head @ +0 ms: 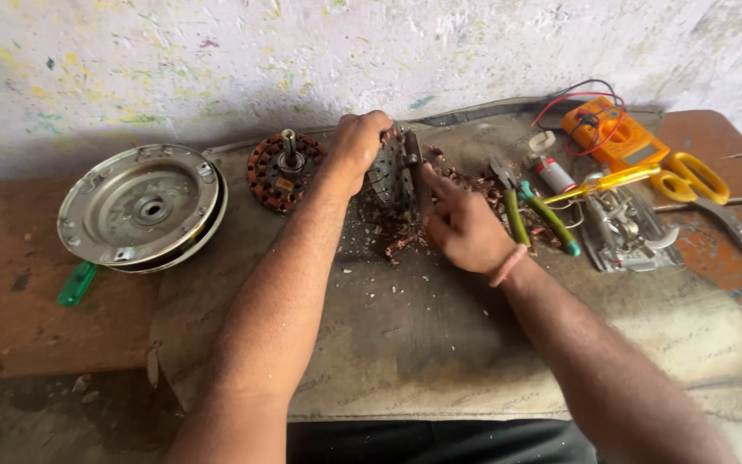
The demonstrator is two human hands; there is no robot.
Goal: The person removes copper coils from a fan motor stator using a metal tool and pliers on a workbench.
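Observation:
A round metal stator core point(395, 176) stands on its edge at the middle of the workbench. My left hand point(355, 146) grips its top left rim and holds it upright. My right hand point(461, 225) is at its right face, fingers bunched with the index finger pressed against the slots; whether it pinches a wire I cannot tell. Bits of copper wire point(465, 185) and scraps lie around the core. A second wound stator with a shaft point(283, 168) lies flat just left of my left hand.
A round metal motor cover point(139, 206) sits at the left, a green lighter point(76, 283) below it. At the right lie green-handled pliers point(530, 210), a yellow screwdriver point(611, 182), an orange multimeter point(613, 133), yellow scissors point(689, 176) and a metal part point(624, 228). A grey mat point(440, 344) covers the bench.

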